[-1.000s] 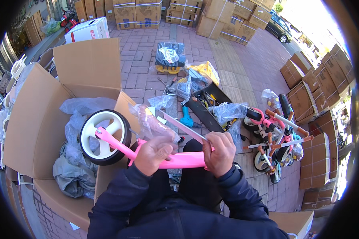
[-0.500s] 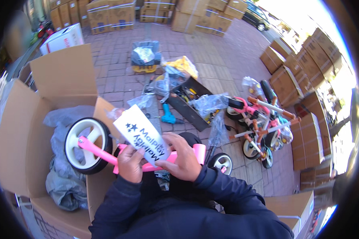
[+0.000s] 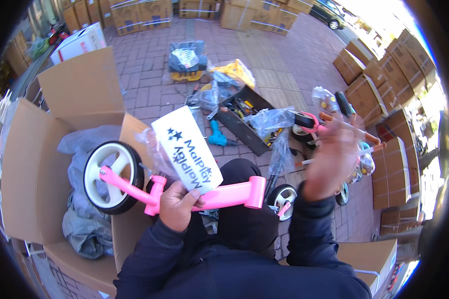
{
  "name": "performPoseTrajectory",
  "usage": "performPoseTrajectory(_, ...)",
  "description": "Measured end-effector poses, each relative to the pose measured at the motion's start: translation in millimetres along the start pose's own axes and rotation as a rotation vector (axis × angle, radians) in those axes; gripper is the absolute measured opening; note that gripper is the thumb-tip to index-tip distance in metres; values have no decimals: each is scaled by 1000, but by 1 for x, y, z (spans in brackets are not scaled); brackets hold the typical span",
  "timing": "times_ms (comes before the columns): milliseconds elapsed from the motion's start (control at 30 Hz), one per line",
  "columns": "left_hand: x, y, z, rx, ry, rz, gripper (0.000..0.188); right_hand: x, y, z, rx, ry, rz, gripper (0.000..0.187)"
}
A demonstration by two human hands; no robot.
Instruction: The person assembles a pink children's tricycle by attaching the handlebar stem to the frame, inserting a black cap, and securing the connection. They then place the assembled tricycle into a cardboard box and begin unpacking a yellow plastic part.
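The white sheet (image 3: 187,149) with black stars is above the pink frame (image 3: 229,196), over the person's lap. The left hand (image 3: 177,205) pinches its bottom end, thumb on top. The sheet's long way leans up and left, away from the person; the frame runs left to right, with a big wheel (image 3: 106,195) by its left end. The right hand (image 3: 332,162) is up at the right, too blurry to tell how open it is or if it holds anything. Half a second ago, both hands hold the sheet; now just the left does. A big open cardboard box (image 3: 80,82) stands at the left. On the brick ground (image 3: 304,55) are a black tool tray (image 3: 242,133), a blue drill (image 3: 216,133) and little bikes (image 3: 311,122).
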State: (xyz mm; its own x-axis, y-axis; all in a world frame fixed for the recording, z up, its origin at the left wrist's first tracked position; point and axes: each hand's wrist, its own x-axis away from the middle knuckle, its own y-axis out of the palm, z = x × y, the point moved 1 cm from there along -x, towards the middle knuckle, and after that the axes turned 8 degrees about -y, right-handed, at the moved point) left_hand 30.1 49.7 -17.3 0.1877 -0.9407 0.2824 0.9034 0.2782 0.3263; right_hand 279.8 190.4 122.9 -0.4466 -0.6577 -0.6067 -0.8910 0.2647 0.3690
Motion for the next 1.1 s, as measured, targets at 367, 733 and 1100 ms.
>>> performPoseTrajectory(367, 9, 14, 20, 29, 59, -81, 19, 108, 35, 7, 210, -292, -1167, 35)
performPoseTrajectory(733, 15, 3, 20, -113, 224, 43, 13, 136, 34, 17, 160, 36, -1066, 31)
performPoseTrajectory(1100, 14, 0, 15, -89, 249, 4, 12, 141, 35, 17, 124, 125, -1076, 17)
